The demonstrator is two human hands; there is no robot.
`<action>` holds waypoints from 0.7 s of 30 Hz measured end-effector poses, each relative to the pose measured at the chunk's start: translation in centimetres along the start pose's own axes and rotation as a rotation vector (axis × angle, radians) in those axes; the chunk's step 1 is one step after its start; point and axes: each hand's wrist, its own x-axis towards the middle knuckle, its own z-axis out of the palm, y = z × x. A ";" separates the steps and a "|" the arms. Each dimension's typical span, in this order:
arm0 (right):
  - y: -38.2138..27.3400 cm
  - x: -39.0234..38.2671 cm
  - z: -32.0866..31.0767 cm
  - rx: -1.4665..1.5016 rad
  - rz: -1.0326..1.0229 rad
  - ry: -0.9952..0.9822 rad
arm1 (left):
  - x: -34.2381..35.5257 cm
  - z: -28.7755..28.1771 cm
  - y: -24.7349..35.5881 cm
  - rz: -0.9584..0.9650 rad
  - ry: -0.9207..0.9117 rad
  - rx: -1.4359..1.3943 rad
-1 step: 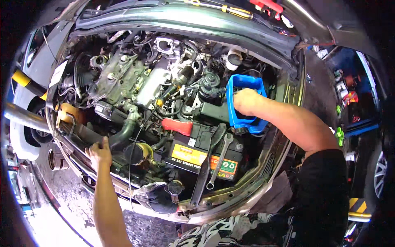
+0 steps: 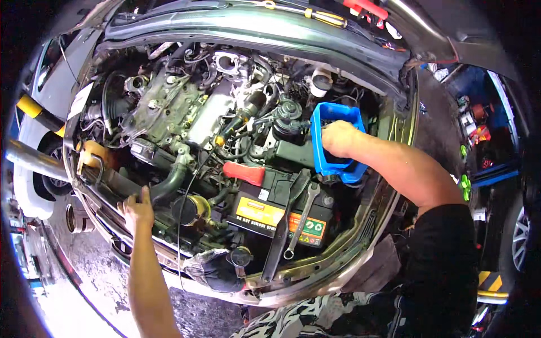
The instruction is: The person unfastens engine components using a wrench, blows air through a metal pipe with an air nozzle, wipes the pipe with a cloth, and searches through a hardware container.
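Note:
My right hand [image 2: 338, 138] reaches down into a blue plastic bin [image 2: 315, 147] at the right of the engine bay. Its fingertips are hidden inside, so whether they hold anything does not show. Dark contents lie partly in view under the hand. At the left, my left hand [image 2: 137, 213] rests on the front edge of the engine bay, thumb raised and fingers apart, with nothing visible in it. Between my arms sits a car battery [image 2: 256, 211] with a coloured label. A combination wrench [image 2: 303, 219] and a black clamp bar [image 2: 278, 242] lie across it.
The engine [image 2: 163, 107] fills the middle and left of the bay. A red terminal cover [image 2: 244, 173] sits beside the battery. A thin black cable [image 2: 186, 209] hangs over the front. A yellow-handled screwdriver [image 2: 326, 16] lies at the back. A dark cloth [image 2: 217, 271] drapes the front edge.

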 end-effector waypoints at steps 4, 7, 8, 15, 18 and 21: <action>0.1 0.5 0.0 0.004 0.031 -0.027 | -0.2 -0.2 -0.1 0.018 -0.005 -0.017; 0.1 1.6 0.1 -0.139 -0.036 -0.145 | 0.2 -0.5 0.0 -0.114 -0.174 -0.024; 0.1 1.7 0.3 -0.245 -0.073 -0.111 | 0.3 -0.6 -0.1 -0.105 -0.200 -0.023; 1.7 0.9 1.4 -0.187 -0.149 -0.084 | 0.1 -0.9 -0.3 -0.078 -0.182 -0.003; 2.4 0.4 1.5 -0.270 -0.266 -0.071 | -0.1 -1.2 0.0 -0.109 -0.179 -0.019; 2.4 0.4 1.5 0.003 -0.116 -0.120 | -0.3 -1.4 0.3 -0.141 -0.158 -0.031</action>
